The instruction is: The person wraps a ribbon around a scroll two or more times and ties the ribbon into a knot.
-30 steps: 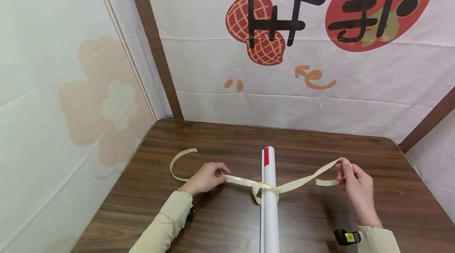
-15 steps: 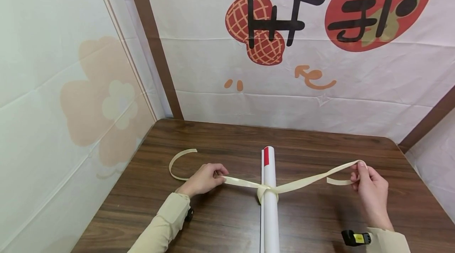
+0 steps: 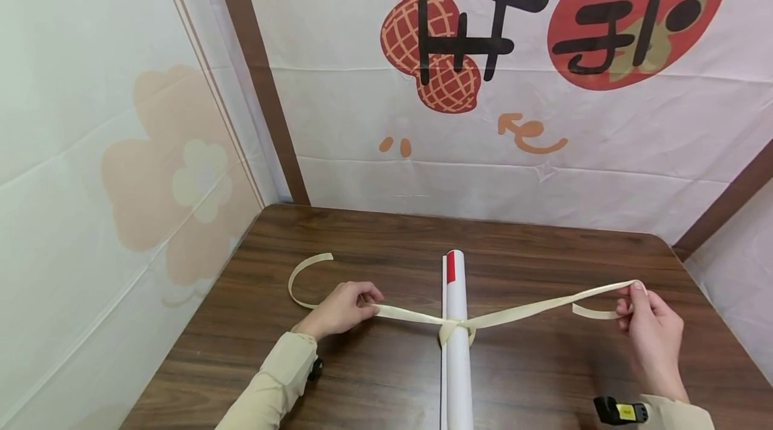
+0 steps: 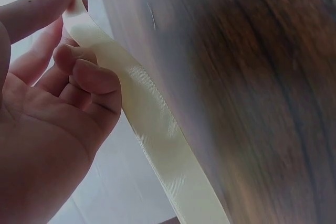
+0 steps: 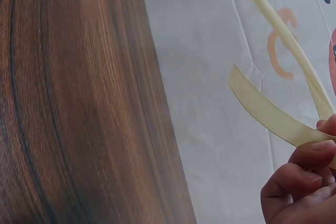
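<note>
White roll (image 3: 460,376) lengthwise toward backdrop (image 3: 513,94), ribbon (image 3: 513,314) crosswise

Ribbon (image 4: 144,108): satin-like cloth, smooth and glossy, with bright highlights where it bends and fine crosswise ribbing in the close view. Roll (image 3: 457,363): smooth white sheet with a soft sheen; whether paper or plastic film cannot be told. Red patch (image 3: 451,267): flat and smooth. Counter (image 3: 531,376): dark wood or wood-effect surface, streaked with grain, satin-smooth and faintly reflective. Backdrop (image 3: 338,108): thin printed cloth in appearance, mostly matt, creased and wrinkled. Sleeve (image 3: 268,376): soft matt fabric, gathered in folds. Wrist device (image 3: 606,410): black, apparently plastic.
</note>
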### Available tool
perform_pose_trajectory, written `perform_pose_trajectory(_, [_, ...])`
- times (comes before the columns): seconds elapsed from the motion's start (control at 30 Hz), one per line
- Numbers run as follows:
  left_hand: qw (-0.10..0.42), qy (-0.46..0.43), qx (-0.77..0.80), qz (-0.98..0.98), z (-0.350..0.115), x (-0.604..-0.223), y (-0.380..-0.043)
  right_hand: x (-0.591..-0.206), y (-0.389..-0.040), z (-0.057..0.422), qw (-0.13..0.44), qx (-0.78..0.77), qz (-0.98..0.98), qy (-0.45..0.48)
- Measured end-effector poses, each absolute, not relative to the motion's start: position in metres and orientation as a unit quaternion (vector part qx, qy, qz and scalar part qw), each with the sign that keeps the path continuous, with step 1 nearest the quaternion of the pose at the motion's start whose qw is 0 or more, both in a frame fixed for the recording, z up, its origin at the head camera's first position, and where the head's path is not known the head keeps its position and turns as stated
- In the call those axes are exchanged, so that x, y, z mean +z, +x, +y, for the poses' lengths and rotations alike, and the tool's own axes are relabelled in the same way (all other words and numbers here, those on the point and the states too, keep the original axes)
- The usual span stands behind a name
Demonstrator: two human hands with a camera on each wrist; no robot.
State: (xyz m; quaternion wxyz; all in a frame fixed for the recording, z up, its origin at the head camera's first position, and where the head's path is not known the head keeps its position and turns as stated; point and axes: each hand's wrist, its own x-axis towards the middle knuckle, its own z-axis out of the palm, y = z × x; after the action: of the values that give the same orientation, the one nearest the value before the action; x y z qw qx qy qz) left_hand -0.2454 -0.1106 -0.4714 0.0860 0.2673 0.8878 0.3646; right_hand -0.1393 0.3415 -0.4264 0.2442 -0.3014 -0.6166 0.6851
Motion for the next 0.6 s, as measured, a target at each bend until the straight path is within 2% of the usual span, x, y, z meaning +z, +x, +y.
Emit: perform_pose_trajectory(0.6, [0.064,0.265,0.360,0.892,-0.132,-0.460,-0.239,-0.421,-0.130,0.355,0.279,0.705,-0.575,-0.309])
